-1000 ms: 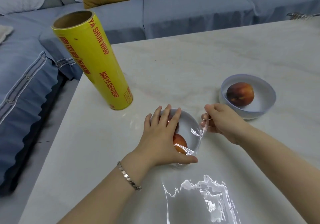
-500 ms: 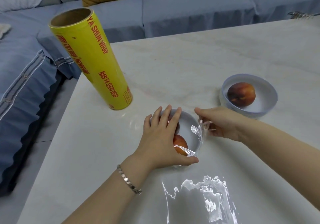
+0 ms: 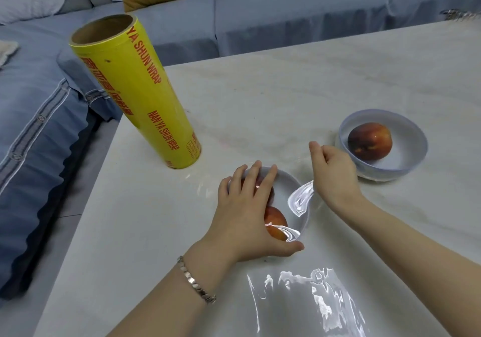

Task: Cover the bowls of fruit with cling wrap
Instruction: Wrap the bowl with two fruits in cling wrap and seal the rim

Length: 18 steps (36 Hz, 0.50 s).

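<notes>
- Left hand [image 3: 247,206] lies flat over the near bowl [image 3: 285,188], fingers straight across its far rim, thumb along the near rim; it grips nothing and presses the film [image 3: 300,197] down
- Right hand [image 3: 334,178] is just right of that bowl, fingers curled, thumb up; a bunched edge of the film runs into it, so I judge it pinches the film; the pinch itself is hidden under the hand
- Film on the near bowl: glare shows it lying across the fruit [image 3: 276,222] at the near side; the right edge is bunched and lifted, not down on the rim
- Far bowl [image 3: 419,138] stands to the right on the table [image 3: 286,89], one peach [image 3: 369,141] in it, no film visible on it
- Roll [image 3: 138,94] stands upright at the left of the table; a loose sheet [image 3: 312,300] lies wrinkled on the table nearest the person
- Progress, judged: first bowl partly covered, its right side left to seal; second bowl not begun; under half done
</notes>
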### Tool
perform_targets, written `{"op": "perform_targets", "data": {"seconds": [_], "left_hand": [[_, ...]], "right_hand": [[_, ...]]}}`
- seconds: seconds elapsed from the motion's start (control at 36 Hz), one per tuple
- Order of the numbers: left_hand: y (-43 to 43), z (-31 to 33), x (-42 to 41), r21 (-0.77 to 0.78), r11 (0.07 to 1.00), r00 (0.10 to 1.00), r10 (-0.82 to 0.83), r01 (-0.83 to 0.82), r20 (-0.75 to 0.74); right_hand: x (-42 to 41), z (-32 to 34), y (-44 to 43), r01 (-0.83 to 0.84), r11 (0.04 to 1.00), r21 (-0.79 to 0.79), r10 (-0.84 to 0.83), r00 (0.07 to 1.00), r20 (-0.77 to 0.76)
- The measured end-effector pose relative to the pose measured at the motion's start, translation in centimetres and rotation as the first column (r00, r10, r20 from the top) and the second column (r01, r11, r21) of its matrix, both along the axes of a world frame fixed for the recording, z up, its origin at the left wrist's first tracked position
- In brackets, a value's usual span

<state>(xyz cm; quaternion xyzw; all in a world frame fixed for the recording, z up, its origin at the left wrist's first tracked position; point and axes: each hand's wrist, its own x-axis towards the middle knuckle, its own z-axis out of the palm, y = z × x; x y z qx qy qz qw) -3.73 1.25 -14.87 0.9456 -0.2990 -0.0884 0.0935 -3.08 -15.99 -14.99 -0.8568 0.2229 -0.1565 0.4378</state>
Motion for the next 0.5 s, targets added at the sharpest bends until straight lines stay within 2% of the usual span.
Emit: {"op": "perform_targets", "data": {"seconds": [0.19, 0.33, 0.42, 0.5], "left_hand": [[0.0, -0.1, 0.0, -0.009, 1.000, 1.000, 0.007, -0.007, 0.015], [0.0, -0.2, -0.1, -0.003, 1.000, 1.000, 0.013, -0.013, 0.020], [-0.3, -0.3, -0.2, -0.001, 0.998, 0.997, 0.070, -0.070, 0.029], [-0.9, -0.3, -0.5, -0.019, 0.984, 0.984, 0.179, -0.178, 0.029]], "right_hand": [[1.0, -2.7, -1.7, 0.085, 0.996, 0.034, -0.079, 0.984, -0.157], [0.7, -3.5, -1.6, -0.006, 0.999, 0.042, 0.013, 0.985, -0.175], [0.2, -2.9, -1.2, -0.015, 0.984, 0.177, 0.052, 0.977, -0.207], [-0.7, -2.2, -1.2, 0.062, 0.903, 0.425, 0.042, 0.972, -0.229]]}}
